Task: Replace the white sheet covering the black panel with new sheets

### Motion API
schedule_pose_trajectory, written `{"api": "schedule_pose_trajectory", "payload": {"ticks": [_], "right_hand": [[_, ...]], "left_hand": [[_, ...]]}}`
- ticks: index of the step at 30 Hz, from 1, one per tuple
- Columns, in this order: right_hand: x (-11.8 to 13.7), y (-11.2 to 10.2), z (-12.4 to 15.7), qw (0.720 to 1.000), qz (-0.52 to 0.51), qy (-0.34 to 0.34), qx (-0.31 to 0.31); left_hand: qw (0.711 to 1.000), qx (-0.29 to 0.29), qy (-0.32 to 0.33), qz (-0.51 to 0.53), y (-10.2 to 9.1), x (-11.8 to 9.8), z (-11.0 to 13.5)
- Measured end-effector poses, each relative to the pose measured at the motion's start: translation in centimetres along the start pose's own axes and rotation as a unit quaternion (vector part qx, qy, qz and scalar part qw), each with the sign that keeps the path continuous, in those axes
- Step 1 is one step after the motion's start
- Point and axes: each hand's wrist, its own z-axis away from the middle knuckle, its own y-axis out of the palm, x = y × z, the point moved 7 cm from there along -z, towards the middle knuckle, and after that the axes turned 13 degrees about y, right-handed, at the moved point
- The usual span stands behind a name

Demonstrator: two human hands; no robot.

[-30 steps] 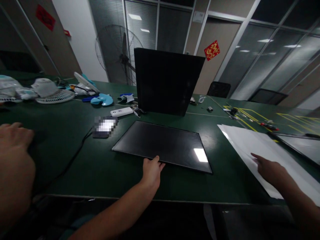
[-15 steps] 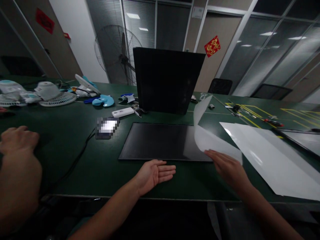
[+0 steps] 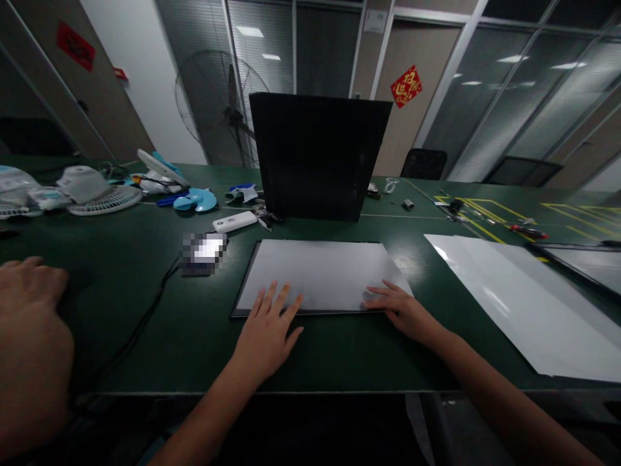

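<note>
A translucent white sheet [image 3: 325,268] lies flat over a dark flat panel [image 3: 235,309], whose black rim shows at the left and along the front. Palm down, my left hand [image 3: 269,330] has its fingers spread over the sheet's near left part. At the near right part, the fingertips of my right hand [image 3: 400,307] rest on the sheet, fingers apart. Neither hand grips anything.
Behind the panel stands a large black board [image 3: 320,155]. Larger white sheets [image 3: 524,304] lie to the right. White fan parts [image 3: 104,197], a blue fan blade [image 3: 195,200] and a white stick-shaped device [image 3: 235,222] are at left. Another person's hand [image 3: 32,285] rests at far left.
The white sheet, curled up at the panel's right end before, now lies flat across it. My left hand has turned palm down onto it; my right hand has moved left and let go of its edge.
</note>
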Motion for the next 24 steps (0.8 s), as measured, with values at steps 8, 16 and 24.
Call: {"api": "schedule_pose_trajectory", "payload": {"ticks": [8, 16, 24], "right_hand": [[-0.8, -0.4, 1.3, 0.997, -0.013, 0.075, 0.032], [-4.7, -0.5, 4.9, 0.936, 0.169, 0.267, -0.152], [-2.8, 0.0, 7.8, 0.937, 0.149, 0.286, -0.138]], "left_hand": [[0.995, 0.040, -0.087, -0.018, 1.9, 4.1, 3.1], [0.987, 0.002, -0.158, 0.009, 1.9, 5.3, 3.4], [0.979, 0.006, -0.198, 0.047, 2.3, 7.3, 3.9]]}}
